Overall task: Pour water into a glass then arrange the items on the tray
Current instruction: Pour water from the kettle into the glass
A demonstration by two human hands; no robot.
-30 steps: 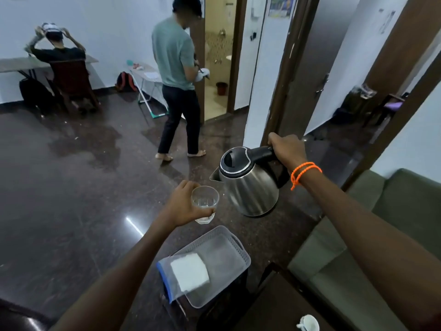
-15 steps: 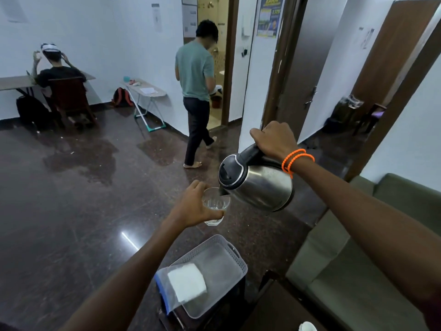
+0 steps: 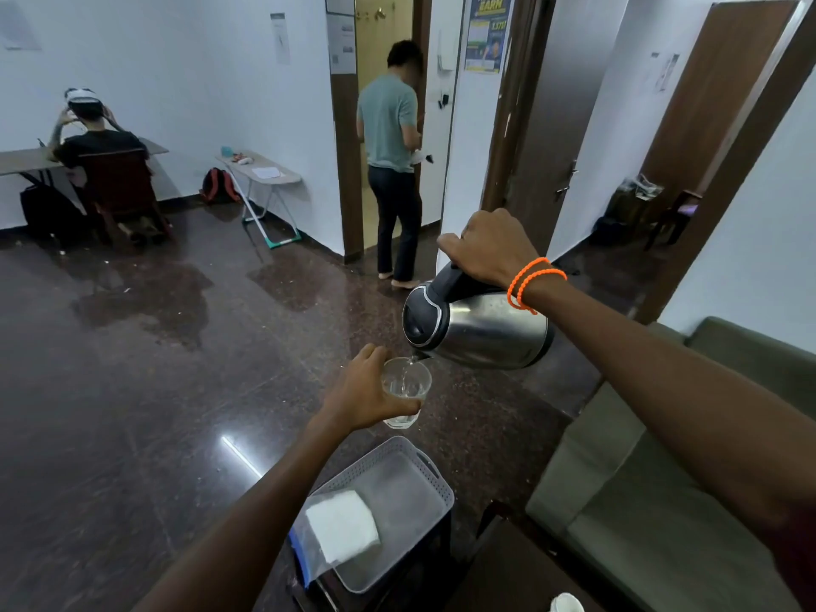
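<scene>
My left hand (image 3: 364, 397) holds a clear glass (image 3: 406, 393) upright in the air above the tray. My right hand (image 3: 490, 249) grips the black handle of a steel kettle (image 3: 481, 331), tilted steeply with its spout over the glass rim. A thin stream of water runs into the glass, which has some water at its bottom. Below, a grey perforated plastic tray (image 3: 435, 477) sits on a dark stand. A clear zip bag with a white folded cloth (image 3: 342, 525) lies across the tray's near left edge.
A green sofa (image 3: 662, 501) fills the right side. A white cup (image 3: 565, 603) pokes in at the bottom edge. One person stands in a doorway (image 3: 391, 161) ahead; another sits at a desk (image 3: 103, 156) far left. The dark polished floor is open between.
The kettle has tipped from nearly upright to steeply tilted, its spout coming over the glass, and water now flows. The standing person has walked toward the doorway.
</scene>
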